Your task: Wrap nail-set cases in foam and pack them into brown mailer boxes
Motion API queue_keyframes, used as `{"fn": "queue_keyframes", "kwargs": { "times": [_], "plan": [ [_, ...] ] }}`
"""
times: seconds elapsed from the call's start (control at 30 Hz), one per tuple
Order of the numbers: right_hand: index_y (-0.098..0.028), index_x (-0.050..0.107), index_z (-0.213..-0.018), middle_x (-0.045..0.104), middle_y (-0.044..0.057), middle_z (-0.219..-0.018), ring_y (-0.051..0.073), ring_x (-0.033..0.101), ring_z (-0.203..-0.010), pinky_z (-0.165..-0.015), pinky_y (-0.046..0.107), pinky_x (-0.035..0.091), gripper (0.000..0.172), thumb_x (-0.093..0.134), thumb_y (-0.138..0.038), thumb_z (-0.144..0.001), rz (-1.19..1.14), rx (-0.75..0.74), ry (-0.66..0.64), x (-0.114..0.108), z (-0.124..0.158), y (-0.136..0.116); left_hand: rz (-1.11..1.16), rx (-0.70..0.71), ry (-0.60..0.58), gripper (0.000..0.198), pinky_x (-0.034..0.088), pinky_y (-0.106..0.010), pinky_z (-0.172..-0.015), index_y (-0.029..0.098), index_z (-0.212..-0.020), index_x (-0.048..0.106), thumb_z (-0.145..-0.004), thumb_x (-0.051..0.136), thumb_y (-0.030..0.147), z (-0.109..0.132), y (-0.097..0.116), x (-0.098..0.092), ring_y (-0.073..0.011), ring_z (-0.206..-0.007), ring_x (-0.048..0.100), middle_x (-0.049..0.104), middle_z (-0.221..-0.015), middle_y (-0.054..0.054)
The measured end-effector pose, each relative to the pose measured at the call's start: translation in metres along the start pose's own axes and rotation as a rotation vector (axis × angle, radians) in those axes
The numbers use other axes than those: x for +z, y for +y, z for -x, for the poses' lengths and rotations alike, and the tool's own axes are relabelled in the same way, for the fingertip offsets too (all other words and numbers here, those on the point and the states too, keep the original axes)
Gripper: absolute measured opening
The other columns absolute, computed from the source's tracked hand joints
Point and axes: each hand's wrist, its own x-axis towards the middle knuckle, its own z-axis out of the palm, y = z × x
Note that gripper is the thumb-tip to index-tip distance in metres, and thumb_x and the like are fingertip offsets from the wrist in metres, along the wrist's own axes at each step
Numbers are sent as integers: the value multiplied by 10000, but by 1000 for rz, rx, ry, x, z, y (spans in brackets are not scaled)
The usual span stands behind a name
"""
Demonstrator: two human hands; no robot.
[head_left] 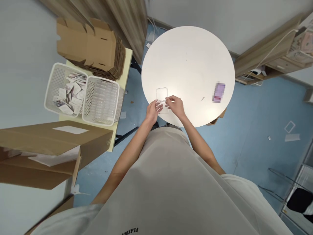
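Observation:
Over the near left part of the round white table [188, 58], a clear plastic case [162, 93] is unfolded at its hinge into two halves. My left hand [153, 110] grips its left edge, with fingers showing through the clear lower half. On the other side, my right hand [175, 105] pinches the case near the hinge line. Nothing shows inside the case. Whether it rests on the tabletop or is held just above it, I cannot tell.
Left stands a side table with a white basket of small packets [70, 94], a white basket of clear cases [102, 101] and stacked flat cardboard boxes [88, 45]. A large open carton [93, 143] is nearer. A blurred purple item [218, 92] lies right on the round table.

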Motion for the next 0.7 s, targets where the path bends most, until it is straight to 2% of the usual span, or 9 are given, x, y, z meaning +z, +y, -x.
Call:
{"fn": "queue_keyframes", "kwargs": {
  "times": [0.07,0.2,0.4,0.53,0.7],
  "plan": [
    [-252,674,-940,770,46,-960,195,789,-837,-774,315,640,503,769,-746,-945,-74,51,-19,-2,-18,10,4,13,98,513,553,-472,-1189,244,-1297,729,-956,785,623,0,-1,-14,-325,-1411,693,727,-1495,-160],
    [-241,654,-912,757,29,-920,153,752,-843,-796,281,626,493,802,-711,-912,-101,112,25,8,-61,29,76,9,241,516,559,-452,-1183,256,-1324,732,-967,770,627,8,-2,-51,-320,-1443,670,704,-1539,-156],
    [-196,672,-846,762,16,-875,92,661,-729,-757,222,580,274,757,-400,-1008,-39,256,74,34,-119,52,222,22,369,470,571,-418,-1163,265,-1349,735,-1009,708,589,31,-1,-101,-298,-1446,665,679,-1596,-148],
    [-188,659,-814,734,0,-806,84,621,-660,-709,206,570,248,679,-275,-1045,24,325,114,41,-137,55,276,46,442,387,593,-404,-1139,241,-1219,744,-1004,702,561,41,2,-117,-299,-1426,683,687,-1570,-173],
    [-208,606,-763,705,3,-762,103,644,-617,-672,232,586,251,733,-235,-978,171,392,194,32,-134,42,327,44,459,306,596,-420,-1145,221,-1178,736,-1027,663,477,44,15,-119,-294,-1379,715,723,-1507,-177]
  ]
}}
